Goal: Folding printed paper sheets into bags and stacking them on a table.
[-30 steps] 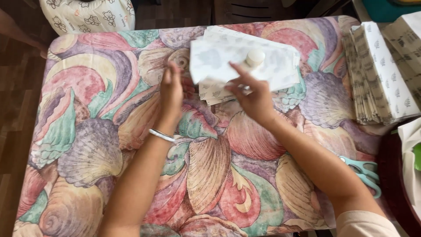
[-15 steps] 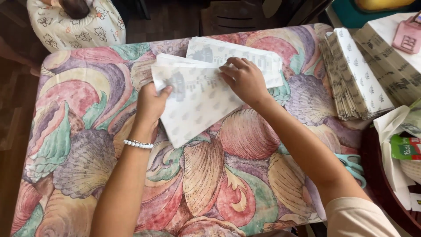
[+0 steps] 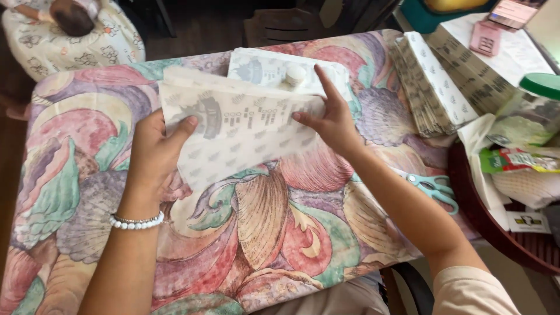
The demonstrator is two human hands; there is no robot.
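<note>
Table: a table covered by a cloth with big shells painted in pink, green and purple [image 3: 262,233] fills most of the view.
Room: a dark wooden floor shows on the far side, and a dark chair [image 3: 286,23] stands just past the table.
Other person: someone in a pale flowered dress [image 3: 76,35] sits at the far left corner.
Paper in hand: a thin white sheet of printed paper [image 3: 239,137] lies flat on the far middle of the cloth.
Left hand: the left hand [image 3: 154,154] grips the left edge of the sheet, thumb on top; a white bead bracelet [image 3: 137,222] is on its wrist.
Right hand: the right hand [image 3: 332,119] is open, its fingers pressing down on the right edge of the sheet.
Behind the sheet: another white printed sheet [image 3: 262,67] lies just past it, with a small white glue stick [image 3: 293,76] on top.
Stack: a thick pile of folded white patterned paper bags [image 3: 431,87] sits on the right.
Scissors: light green scissors [image 3: 434,188] lie near the right edge of the table.
Tray: a dark red round tray [image 3: 496,233] at the right holds a green snack packet [image 3: 513,160] and papers.
Jar: a clear jar with a green lid [image 3: 539,87] stands just past the tray.
</note>
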